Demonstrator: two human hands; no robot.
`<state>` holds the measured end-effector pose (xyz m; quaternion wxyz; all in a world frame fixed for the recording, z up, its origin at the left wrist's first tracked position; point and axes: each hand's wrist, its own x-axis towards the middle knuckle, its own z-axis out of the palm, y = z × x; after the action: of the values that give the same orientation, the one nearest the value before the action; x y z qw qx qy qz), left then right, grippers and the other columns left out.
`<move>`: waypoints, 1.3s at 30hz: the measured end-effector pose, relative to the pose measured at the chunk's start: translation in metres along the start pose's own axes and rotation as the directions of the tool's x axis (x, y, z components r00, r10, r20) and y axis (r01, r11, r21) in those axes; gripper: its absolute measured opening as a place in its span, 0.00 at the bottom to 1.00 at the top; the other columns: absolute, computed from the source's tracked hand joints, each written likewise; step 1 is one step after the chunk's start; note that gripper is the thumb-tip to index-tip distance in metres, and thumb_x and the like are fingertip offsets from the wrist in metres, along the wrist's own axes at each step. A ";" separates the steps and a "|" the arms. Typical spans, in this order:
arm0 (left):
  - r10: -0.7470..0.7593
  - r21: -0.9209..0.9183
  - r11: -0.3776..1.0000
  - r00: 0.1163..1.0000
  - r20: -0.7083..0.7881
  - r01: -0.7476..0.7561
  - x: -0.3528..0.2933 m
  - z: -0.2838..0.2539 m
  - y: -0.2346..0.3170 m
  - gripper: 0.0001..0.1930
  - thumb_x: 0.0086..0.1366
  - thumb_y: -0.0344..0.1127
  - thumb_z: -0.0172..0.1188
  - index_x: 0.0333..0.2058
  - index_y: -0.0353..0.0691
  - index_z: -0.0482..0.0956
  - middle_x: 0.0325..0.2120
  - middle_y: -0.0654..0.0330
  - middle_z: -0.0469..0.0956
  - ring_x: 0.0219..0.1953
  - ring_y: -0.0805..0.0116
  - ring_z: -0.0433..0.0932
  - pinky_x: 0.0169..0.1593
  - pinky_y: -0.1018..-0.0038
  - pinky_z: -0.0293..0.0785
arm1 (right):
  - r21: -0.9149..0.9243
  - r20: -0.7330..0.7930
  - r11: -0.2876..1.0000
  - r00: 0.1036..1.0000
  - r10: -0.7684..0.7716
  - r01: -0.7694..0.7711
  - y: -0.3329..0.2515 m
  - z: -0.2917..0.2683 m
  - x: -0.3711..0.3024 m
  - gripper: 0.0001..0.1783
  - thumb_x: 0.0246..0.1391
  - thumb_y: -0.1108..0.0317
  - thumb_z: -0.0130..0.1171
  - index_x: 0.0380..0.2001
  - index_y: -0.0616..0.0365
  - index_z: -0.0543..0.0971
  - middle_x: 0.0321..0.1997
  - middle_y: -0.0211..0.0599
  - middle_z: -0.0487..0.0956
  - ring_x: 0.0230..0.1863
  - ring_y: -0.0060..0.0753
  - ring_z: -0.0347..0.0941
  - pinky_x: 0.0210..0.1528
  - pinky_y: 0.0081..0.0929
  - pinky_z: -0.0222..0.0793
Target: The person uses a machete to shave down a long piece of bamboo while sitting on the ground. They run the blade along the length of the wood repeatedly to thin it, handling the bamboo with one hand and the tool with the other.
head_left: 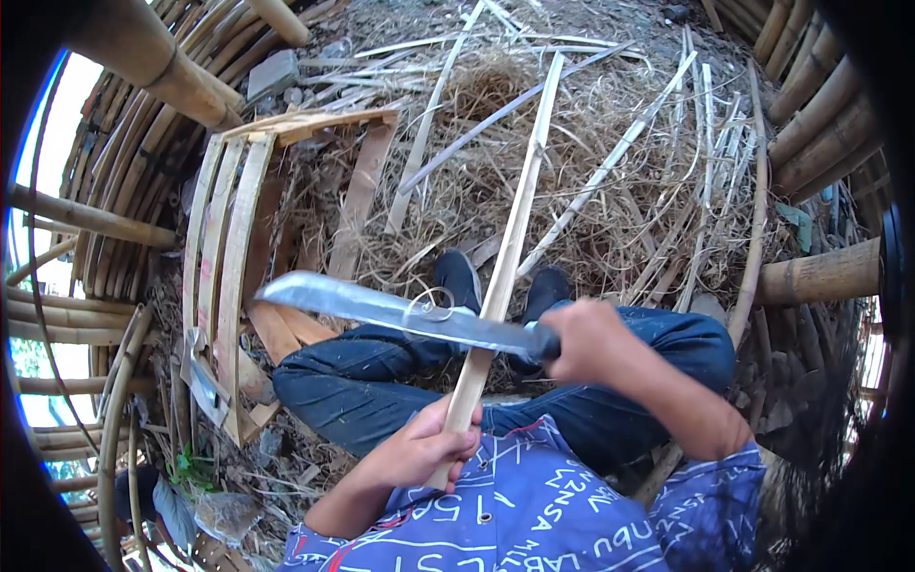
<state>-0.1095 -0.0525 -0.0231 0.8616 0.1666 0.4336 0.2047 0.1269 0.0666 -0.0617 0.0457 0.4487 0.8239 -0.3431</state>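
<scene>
The left hand (429, 448) is closed around the lower end of a pale strip (519, 210) slanting up over the lap; the right hand (591, 343) grips the dark handle of a long knife (353, 303) lying across it. White letters and numerals cover the blue shirt (543, 500); a slatted crate (226, 229) bears faint, unreadable reddish marks.

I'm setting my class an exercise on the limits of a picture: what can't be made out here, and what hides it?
All in the head view:
Knife: most of its handle is covered by the right grip.
Strip: part is wrapped by the left grip.
Left shoe: partly behind the knife.
Thick pole at right: cut off by the dark lens rim.
Any seat: hidden by the person's body.
</scene>
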 end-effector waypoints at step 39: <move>0.016 0.051 0.999 0.999 -0.029 -0.014 -0.022 -0.008 -0.003 0.12 0.64 0.30 0.50 0.44 0.39 0.60 0.21 0.64 0.65 0.18 0.77 0.70 0.17 0.78 0.71 | 0.165 -0.191 0.925 0.909 0.371 -0.343 0.095 -0.001 0.065 0.12 0.37 0.64 0.59 0.28 0.55 0.82 0.30 0.50 0.81 0.35 0.51 0.79 0.42 0.41 0.76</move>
<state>-0.1275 -0.0652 -0.0142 0.8490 0.1888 0.4500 0.2024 0.1615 0.1477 -0.1357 -0.0119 0.6290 0.7040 -0.3296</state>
